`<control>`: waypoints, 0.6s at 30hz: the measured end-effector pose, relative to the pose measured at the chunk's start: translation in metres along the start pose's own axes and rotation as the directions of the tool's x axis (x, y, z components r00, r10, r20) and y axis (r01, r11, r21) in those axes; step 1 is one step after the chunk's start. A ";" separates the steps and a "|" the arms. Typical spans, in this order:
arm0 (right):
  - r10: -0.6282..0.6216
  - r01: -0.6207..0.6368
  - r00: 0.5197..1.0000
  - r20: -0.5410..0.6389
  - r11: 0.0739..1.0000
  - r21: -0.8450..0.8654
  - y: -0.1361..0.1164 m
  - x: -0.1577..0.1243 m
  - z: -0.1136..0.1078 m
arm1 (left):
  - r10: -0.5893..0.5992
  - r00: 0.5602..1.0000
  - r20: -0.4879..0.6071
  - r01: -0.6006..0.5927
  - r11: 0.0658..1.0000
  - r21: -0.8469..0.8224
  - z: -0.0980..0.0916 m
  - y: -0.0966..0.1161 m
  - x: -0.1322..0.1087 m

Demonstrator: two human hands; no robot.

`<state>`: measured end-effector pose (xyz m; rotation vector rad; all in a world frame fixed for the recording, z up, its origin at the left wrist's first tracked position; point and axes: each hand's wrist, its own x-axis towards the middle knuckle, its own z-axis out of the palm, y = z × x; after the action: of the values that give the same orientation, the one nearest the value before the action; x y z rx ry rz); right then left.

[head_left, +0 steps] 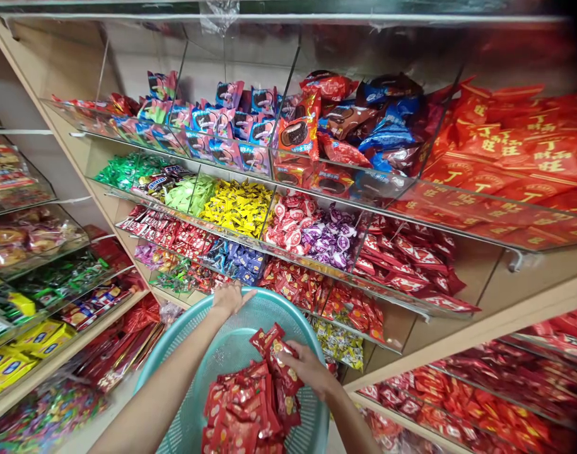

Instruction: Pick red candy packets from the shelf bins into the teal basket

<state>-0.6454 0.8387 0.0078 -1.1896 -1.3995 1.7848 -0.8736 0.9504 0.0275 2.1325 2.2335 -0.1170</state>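
Observation:
A teal plastic basket (311, 328) with perforated sides stands in front of me, tilted toward me. At its far rim, my left hand (228, 299) is closed on the edge. A heap of small red candy packets (243, 400) lies in the lower part of the basket. Above the right side of that heap, my right hand (307, 367) is closed around a few red candy packets (275, 345). Just beyond the basket, a shelf bin holds similar red packets (292, 282).
Clear-fronted shelves (241, 236) of wrapped sweets rise ahead. They hold yellow candies (238, 208), purple candies (330, 236) and large red bags (519, 145). Another shelf (14, 403) with yellow packs stands at left. A slanting wooden board (458, 340) runs along the right.

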 end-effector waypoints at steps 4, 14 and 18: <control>-0.019 0.018 1.000 -0.018 0.999 -0.036 0.005 -0.002 0.006 | -0.001 1.000 0.007 0.001 1.000 0.004 0.001 0.000 0.000; -0.081 0.081 0.985 -0.156 0.997 -0.004 0.011 0.001 0.002 | -0.008 1.000 0.015 0.008 1.000 0.005 -0.001 0.000 0.001; -0.105 0.098 0.975 -0.195 0.994 -0.045 0.004 -0.001 0.002 | -0.006 1.000 0.023 0.005 1.000 0.012 -0.003 0.001 0.000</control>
<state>-0.6461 0.8362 0.0047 -1.2536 -1.3555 1.5330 -0.8726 0.9508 0.0301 2.1202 2.2322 -0.1545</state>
